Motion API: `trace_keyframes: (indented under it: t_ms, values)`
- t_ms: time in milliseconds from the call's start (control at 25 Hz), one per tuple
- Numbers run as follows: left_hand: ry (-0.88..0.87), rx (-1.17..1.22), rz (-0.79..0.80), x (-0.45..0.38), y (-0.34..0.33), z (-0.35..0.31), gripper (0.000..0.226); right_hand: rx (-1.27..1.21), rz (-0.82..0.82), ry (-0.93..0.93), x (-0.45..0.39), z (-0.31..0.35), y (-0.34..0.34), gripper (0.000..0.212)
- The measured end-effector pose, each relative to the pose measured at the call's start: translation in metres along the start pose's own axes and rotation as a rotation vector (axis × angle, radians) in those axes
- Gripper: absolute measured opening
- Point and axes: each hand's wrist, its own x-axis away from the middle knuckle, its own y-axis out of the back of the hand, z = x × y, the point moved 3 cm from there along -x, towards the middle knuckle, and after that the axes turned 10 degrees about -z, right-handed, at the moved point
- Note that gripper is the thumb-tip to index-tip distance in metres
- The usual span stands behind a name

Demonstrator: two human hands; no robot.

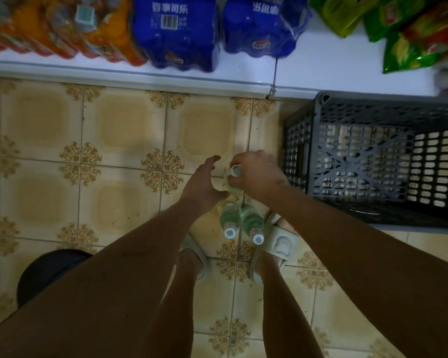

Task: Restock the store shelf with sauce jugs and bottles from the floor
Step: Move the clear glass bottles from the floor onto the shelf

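Head view: right hand (256, 174) grips bottle (232, 177); left hand (204, 184) open beside it.

We are looking down at open tiled floor (119, 156) stretching left of our hands, giving free passage. A dark plastic crate (373, 161) is blocking the right side. Two upright bottles (241, 223) are standing between our feet, and the white shelf edge (140, 78) is closing off the far side.
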Motion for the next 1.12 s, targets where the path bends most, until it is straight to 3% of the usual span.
trace_keyframes:
  t_ms: [120,240,400,560,600,760,880,1000,1120]
  values:
    - [-0.064,0.163,0.040,0.001,0.007,-0.022,0.104,-0.005,-0.007,0.058,0.009,0.015,0.042,0.037]
    - [-0.109,0.254,0.062,0.005,0.014,-0.044,0.085,-0.054,-0.021,0.094,0.016,0.029,0.076,0.028]
    - [-0.042,0.372,0.040,0.006,0.022,-0.058,0.070,-0.107,-0.082,0.161,0.017,0.038,0.096,0.017]
    - [-0.153,0.242,0.015,0.003,0.044,-0.081,0.060,-0.259,-0.172,0.214,0.019,0.040,0.114,0.019]
    - [-0.170,0.227,0.032,0.001,0.054,-0.093,0.056,-0.327,-0.180,0.214,0.020,0.039,0.122,0.027]
    - [-0.272,0.135,0.183,-0.009,0.100,-0.147,0.056,-0.457,-0.058,0.038,0.019,0.023,0.158,0.094]
    - [-0.357,0.036,0.203,-0.007,0.135,-0.199,0.057,-0.430,0.086,-0.021,0.021,0.006,0.173,0.109]
    - [-0.450,-0.025,0.261,0.005,0.165,-0.253,0.043,-0.562,0.063,0.024,0.028,0.006,0.178,0.095]
    - [-0.543,-0.097,0.268,0.024,0.189,-0.305,0.025,-0.710,-0.238,0.009,0.036,0.009,0.194,0.070]
